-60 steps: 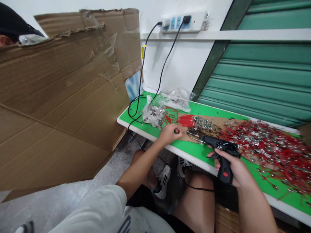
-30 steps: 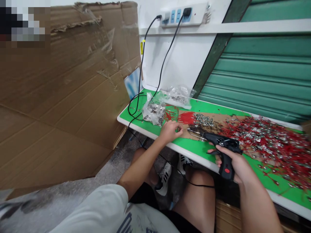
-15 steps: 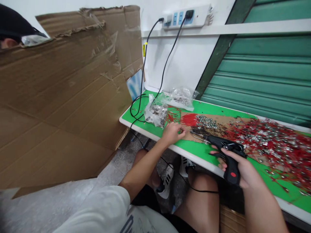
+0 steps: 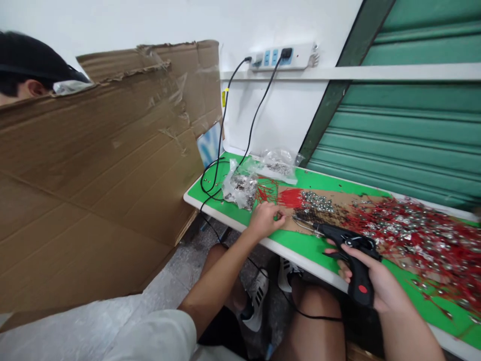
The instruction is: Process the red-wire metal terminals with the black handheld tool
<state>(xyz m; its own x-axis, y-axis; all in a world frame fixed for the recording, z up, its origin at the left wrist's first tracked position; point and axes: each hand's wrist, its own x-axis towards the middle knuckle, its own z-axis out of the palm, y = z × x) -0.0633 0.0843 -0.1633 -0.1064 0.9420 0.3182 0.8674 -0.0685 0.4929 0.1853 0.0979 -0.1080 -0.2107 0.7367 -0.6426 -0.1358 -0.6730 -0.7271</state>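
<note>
My right hand point(image 4: 370, 281) is wrapped round the handle of a black soldering gun point(image 4: 347, 243), its thin metal tip pointing left. Close to that tip, my left hand point(image 4: 266, 220) is pinched at the edge of a cardboard strip point(image 4: 291, 221); what its fingers hold is too small to make out. Red wires point(image 4: 290, 197) lie in a row on the strip, with small silver balls point(image 4: 317, 201) at their right ends. Below the balls are many small black pieces point(image 4: 311, 216). A large heap of red wires with silver parts point(image 4: 417, 230) spreads to the right.
Two plastic bags of small metal parts, a near one point(image 4: 240, 190) and a far one point(image 4: 278, 165), sit on the green tabletop point(image 4: 203, 188). Black cords point(image 4: 224, 115) run from a power strip point(image 4: 295, 56). A cardboard partition point(image 4: 112, 175) stands left, with another person's head point(image 4: 30, 65) behind it.
The camera view has tilted upward, so the scene sits lower and more of the other person's head shows. Both hands keep nearly the same places over the bench.
</note>
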